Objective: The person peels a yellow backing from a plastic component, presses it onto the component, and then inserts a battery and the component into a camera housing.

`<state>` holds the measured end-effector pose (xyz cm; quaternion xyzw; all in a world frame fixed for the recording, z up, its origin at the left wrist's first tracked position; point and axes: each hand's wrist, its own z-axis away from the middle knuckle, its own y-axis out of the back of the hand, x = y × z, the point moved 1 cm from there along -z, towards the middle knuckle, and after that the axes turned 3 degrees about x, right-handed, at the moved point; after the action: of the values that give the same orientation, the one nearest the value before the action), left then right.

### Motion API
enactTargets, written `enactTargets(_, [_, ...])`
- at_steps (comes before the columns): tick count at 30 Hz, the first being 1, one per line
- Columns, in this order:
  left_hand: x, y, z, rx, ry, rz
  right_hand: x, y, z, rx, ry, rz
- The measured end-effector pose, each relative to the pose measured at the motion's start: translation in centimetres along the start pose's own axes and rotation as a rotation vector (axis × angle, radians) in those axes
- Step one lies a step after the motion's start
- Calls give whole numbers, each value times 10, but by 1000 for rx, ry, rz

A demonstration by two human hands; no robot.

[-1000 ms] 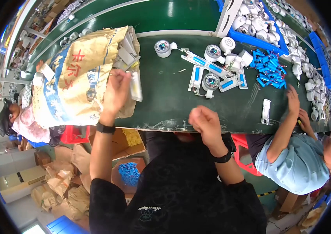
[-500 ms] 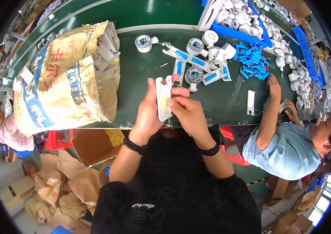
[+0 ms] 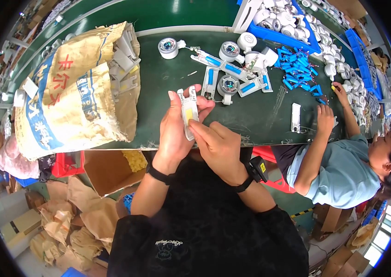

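**Yellow strip being worked by hand inside a held white housing**

Position: the white oblong plastic housing (image 3: pixel 187 104) is held above the dark green surface (image 3: pixel 158 87), near its front edge. The left hand (image 3: pixel 172 134) has hold of it, partly closed: thumb along the left side, other fingers curled behind, some tips emerging past the right side. The right hand (image 3: pixel 220 145) has its thumb and index finger drawn close together at the lower end of the flat yellow strip (image 3: pixel 189 114) in the housing. Whether they pinch the strip or merely press it cannot be told.

Step in hand, as judged: seating, smoothing or adjusting the strip; the evidence does not separate these. The next move appears to call for a steady left-hand hold and fine fingertip control on the right.

Surroundings: a yellow woven sack with blue bands (image 3: pixel 57 108) lies to the left, pale plastic parts (image 3: pixel 122 60) showing at its mouth. Ahead and right are round white units with clear fronts (image 3: pixel 229 51) and loose blue cylinders (image 3: pixel 297 69).

Obscured: the housing's underside and most of the left fingers behind it; the right fingertips' exact contact; the sack's inner contents. The brown cardboard box (image 3: pixel 105 173) below is partly covered by the left forearm.
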<state>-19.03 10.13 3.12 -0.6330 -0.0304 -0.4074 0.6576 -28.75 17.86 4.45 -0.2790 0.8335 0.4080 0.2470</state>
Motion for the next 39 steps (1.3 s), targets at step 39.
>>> enactTargets(39, [-241,-92,-130,-66,-186,-1167,100,136,90,532,-749,-1334])
